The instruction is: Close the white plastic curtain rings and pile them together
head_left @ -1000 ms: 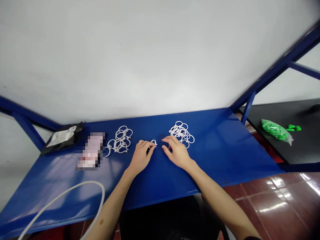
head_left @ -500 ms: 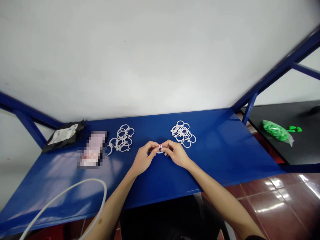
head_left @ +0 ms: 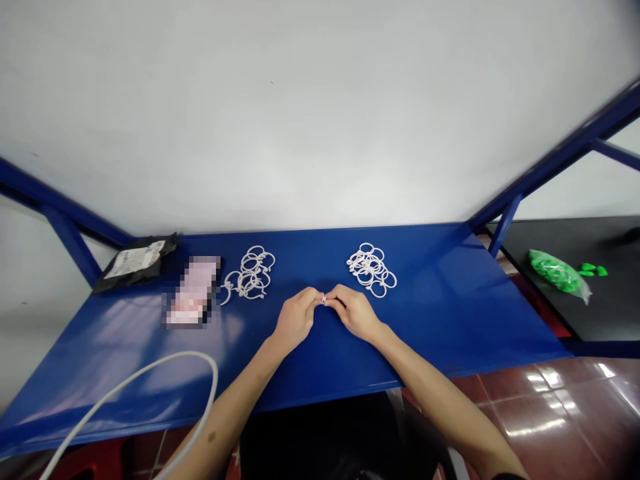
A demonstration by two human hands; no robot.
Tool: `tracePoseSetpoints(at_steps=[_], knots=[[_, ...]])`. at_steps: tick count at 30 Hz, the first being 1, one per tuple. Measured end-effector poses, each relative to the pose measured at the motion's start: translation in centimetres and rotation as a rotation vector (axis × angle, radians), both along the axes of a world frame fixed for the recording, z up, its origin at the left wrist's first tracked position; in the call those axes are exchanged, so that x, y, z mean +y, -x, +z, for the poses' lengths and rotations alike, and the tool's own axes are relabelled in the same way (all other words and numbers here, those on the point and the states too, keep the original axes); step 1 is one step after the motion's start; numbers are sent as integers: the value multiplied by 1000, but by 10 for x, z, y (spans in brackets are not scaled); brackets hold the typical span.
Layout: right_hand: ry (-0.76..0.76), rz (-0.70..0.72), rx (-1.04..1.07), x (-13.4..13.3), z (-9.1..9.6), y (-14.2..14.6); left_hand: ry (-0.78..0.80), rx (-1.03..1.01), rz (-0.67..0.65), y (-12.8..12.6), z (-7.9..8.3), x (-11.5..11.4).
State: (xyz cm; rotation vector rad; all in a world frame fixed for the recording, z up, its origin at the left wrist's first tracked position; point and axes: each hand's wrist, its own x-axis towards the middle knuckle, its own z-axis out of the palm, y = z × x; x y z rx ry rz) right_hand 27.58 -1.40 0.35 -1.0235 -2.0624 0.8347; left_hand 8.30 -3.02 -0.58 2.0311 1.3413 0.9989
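Note:
My left hand (head_left: 296, 317) and my right hand (head_left: 355, 312) meet fingertip to fingertip above the blue table (head_left: 430, 320). Both pinch one small white plastic ring (head_left: 323, 299) between them; most of it is hidden by my fingers. A heap of white rings (head_left: 371, 269) lies just beyond my right hand. Another heap of white rings (head_left: 251, 274) lies beyond and left of my left hand.
A blurred flat item (head_left: 193, 293) and a black packet with a white label (head_left: 135, 261) lie at the table's left. A white hose (head_left: 150, 377) arcs over the near left edge. A green bag (head_left: 556, 271) sits on the black table to the right.
My right hand left the right heap and came to my left hand. Both hands now press together on the ring, with fingers drawn tighter than half a second ago.

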Motion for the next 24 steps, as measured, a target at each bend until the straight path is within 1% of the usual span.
tracePoseSetpoints(at_steps=[2,4,7,9,10,11,14,15,16,18,19,21,24], knots=[[-29,21,-35,-1,-2,-1,-44,46,-8,-1,-6,-2],[-40,39,-52,-1,-4,-1,-59,62,-22,-3,-8,-3],[-56,13,-42,1,-3,-2,-94,81,-42,-2,-1,-1],[-89,-47,-60,4,1,-4,-150,153,-9,2,8,4],[-117,-100,-88,5,3,-7,-182,207,54,6,12,6],[-150,-169,-131,6,6,-10,-208,268,148,11,16,9],[-245,-452,-294,7,12,-29,-233,450,494,29,19,13],[-265,-543,-342,6,13,-37,-216,514,568,34,19,14],[-278,-621,-384,6,13,-44,-185,584,605,38,17,14],[-277,-728,-469,5,11,-56,-104,719,607,42,15,14],[-265,-752,-507,4,9,-60,-65,774,586,43,14,13],[-226,-746,-554,2,7,-64,-14,839,538,41,14,13],[-185,-727,-546,-1,6,-63,2,854,471,37,17,12]])
